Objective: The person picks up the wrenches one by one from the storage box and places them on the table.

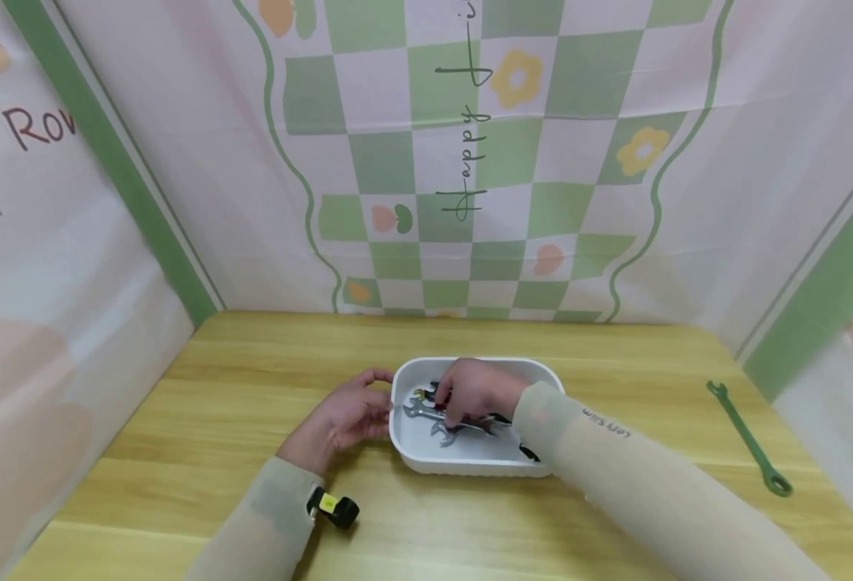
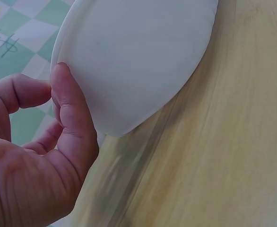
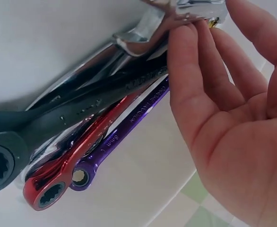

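Fingertips point(image 3: 188, 52) of the right hand point(image 1: 480, 391) appear to pinch a silver open-end wrench point(image 1: 419, 410) inside the white tray point(image 1: 470, 466); the left hand point(image 1: 357, 413) rests loosely bent fingers against its left end. Handling that wrench seems the step in hand, lifting or lowering I cannot tell. Next calls for keeping it clear of the red wrench point(image 3: 89, 139) and purple wrench point(image 3: 124, 130).

Glossy, chrome-like metal on the silver wrenches point(image 3: 139, 39); satiny dark finish on the black wrench point(image 3: 77, 103); shiny metallic coats on the red wrench point(image 3: 77, 152) and purple wrench point(image 3: 123, 133); coated metal for the green wrench point(image 1: 746, 436). Smooth, matt plastic for the bin point(image 1: 462, 467). Smooth wood grain, faintly glossy, across the surface point(image 1: 288, 355). Matt cloth for sleeves point(image 1: 651, 488) and creased backdrop point(image 1: 252, 226).
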